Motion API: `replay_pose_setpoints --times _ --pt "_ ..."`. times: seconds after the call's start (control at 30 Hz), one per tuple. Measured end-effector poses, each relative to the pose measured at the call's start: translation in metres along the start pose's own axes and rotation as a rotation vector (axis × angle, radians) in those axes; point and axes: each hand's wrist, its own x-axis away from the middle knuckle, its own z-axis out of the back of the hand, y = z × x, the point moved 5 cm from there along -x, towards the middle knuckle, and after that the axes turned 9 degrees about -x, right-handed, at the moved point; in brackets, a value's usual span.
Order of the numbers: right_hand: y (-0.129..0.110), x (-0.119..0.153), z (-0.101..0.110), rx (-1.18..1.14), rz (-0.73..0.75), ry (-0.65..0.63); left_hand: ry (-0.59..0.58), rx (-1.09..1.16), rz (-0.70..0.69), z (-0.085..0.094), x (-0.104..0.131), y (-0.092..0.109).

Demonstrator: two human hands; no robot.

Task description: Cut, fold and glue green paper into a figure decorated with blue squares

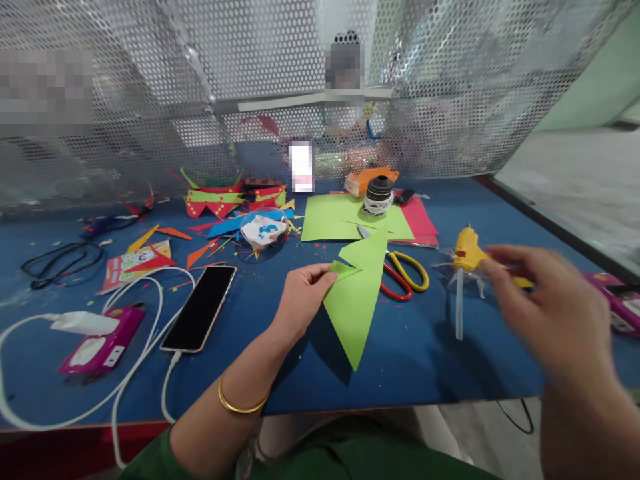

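Observation:
My left hand (306, 297) pinches a folded corner of a lime-green paper piece (356, 313). The piece is raised over the table, its long point aimed toward me, with a slit near my fingertips. My right hand (547, 307), a little blurred, has its thumb and fingers closed at the handle of a yellow hot glue gun (467, 250). A clear glue stick (459, 313) juts from the gun's back toward me. Partly behind the green paper lie scissors (419, 270) with red and yellow handles.
Green sheets (325, 220) lie under a black-and-white roll (379, 197). Paper glasses (213, 200), scraps and a clear bowl (264, 230) stand back left. A phone (201, 310), white cable and purple power strip (105, 343) are at left. A perforated screen (280, 60) bounds the back.

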Motion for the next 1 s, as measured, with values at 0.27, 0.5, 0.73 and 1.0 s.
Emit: replay_pose_setpoints --times 0.27,0.5,0.73,1.0 --pt "-0.045 0.055 -0.114 -1.132 -0.765 -0.348 -0.016 0.014 -0.058 0.000 0.004 0.008" --pt "-0.048 0.044 -0.138 -1.235 -0.857 -0.316 -0.122 -0.012 -0.052 -0.007 0.008 0.012" --pt "-0.042 0.045 -0.132 -1.221 -0.741 -0.180 -0.209 0.016 0.061 -0.006 0.005 0.006" --pt "-0.047 0.047 -0.131 -1.189 -0.651 -0.239 -0.197 -0.098 0.157 -0.006 0.004 0.001"
